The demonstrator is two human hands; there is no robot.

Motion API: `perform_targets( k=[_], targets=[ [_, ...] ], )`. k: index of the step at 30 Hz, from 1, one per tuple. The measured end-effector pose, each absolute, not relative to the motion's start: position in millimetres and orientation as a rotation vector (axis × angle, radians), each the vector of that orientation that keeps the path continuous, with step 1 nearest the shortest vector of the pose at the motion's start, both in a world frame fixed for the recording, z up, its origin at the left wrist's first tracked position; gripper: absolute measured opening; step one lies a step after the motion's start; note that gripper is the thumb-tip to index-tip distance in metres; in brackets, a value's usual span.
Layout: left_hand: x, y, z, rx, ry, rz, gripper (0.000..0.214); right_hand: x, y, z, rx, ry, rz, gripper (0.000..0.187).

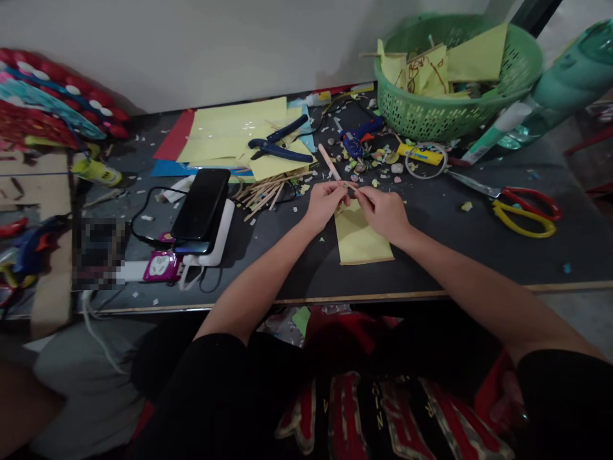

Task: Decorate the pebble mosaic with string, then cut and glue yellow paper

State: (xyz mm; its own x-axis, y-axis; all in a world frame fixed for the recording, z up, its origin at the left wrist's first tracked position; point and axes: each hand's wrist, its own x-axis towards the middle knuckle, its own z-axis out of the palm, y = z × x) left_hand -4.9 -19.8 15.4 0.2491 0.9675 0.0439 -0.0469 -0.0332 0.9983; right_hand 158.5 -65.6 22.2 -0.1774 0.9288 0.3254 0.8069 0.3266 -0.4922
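Observation:
My left hand (327, 203) and my right hand (384, 212) meet over the table, fingertips pinched close together. Something small and thin seems to lie between them, mostly hidden by the fingers. Under both hands is a piece of yellow paper (364, 239), with a thin brownish strip along its near edge. Just beyond my left fingers lies a pale pink pen-like stick (328, 161). To the left is a pile of thin wooden sticks (272, 191), below dark blue pliers (280, 145) resting on yellow sheets (225, 137).
A blue glue gun (353, 142) lies among paper scraps at the back. Right of it stand a green basket (431, 115) and a teal bottle (558, 92); scissors (524, 207) lie nearer. Phones (201, 207) and cables occupy the left, with a person seated beside me.

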Motion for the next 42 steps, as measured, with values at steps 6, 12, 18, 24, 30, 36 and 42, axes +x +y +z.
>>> perform_targets(
  k=[6,12,18,24,30,36,42],
  targets=[
    [-5.1,-18.0,10.7,1.335,0.962,1.078,0.019,160.4,-64.9,21.9,-1.507,-2.071,0.272,0.048],
    [-3.4,-22.8,7.8,1.375,0.999,1.268,0.016,160.2,-63.8,24.3,-1.443,-2.064,0.391,0.045],
    [0.4,-29.1,7.6,1.36,1.034,1.306,0.016,160.0,-59.6,23.2,-1.304,-1.976,0.6,0.056],
    [3.7,-31.7,13.1,1.369,1.055,1.312,0.015,157.9,-59.2,23.9,-1.266,-1.84,0.797,0.069],
    [-2.3,-34.6,19.6,1.609,1.063,1.279,0.02,157.7,-58.1,19.1,-1.182,-1.562,1.2,0.06],
    [-4.9,-33.3,14.3,1.593,0.947,1.27,0.026,162.5,-55.2,16.4,-1.155,-1.593,1.163,0.058],
    [-7.6,-34.8,20.0,1.789,0.999,1.231,0.033,166.7,-52.9,11.8,-1.156,-1.701,1.014,0.056]
  ],
)
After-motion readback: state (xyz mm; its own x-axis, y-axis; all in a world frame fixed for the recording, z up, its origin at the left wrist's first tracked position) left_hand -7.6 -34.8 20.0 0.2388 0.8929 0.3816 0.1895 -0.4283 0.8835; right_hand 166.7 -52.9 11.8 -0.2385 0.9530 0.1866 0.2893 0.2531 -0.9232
